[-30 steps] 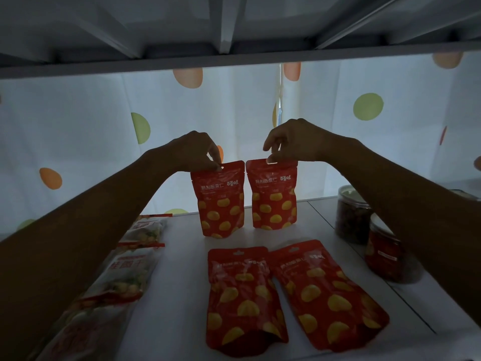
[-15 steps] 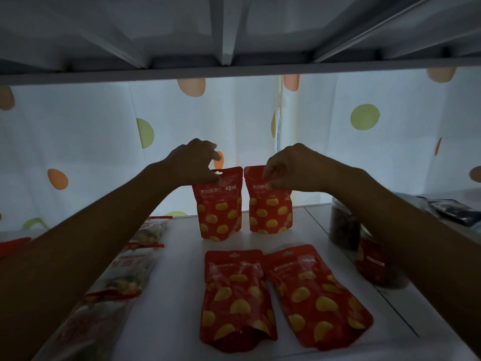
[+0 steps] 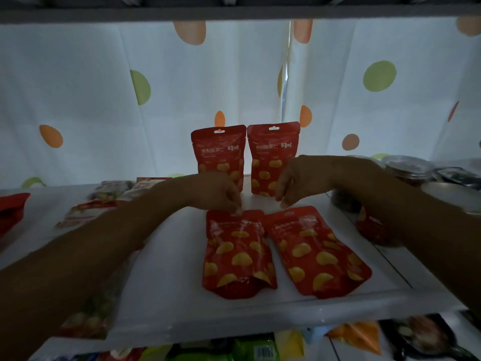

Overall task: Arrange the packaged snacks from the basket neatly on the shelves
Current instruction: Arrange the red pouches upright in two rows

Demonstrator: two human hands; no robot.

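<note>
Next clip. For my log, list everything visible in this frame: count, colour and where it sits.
Upright pouches: two, red with yellow shapes, side by side at the shelf's back.
Flat pouches: two, same red and yellow, lying in front of them.
Pale snack bags: several, count unclear, shelf's left side.
Red packet: one, far left edge, cut off.
Jars: at least two, clear, dark contents, right side.
Shelf: one, white.
Curtain: white with orange and green dots, behind.
Mixed packets: several, green, yellow, orange, shelf below.
Left hand: fingers on the left flat pouch's top edge.
Right hand: just above the right flat pouch, holding nothing.
</note>
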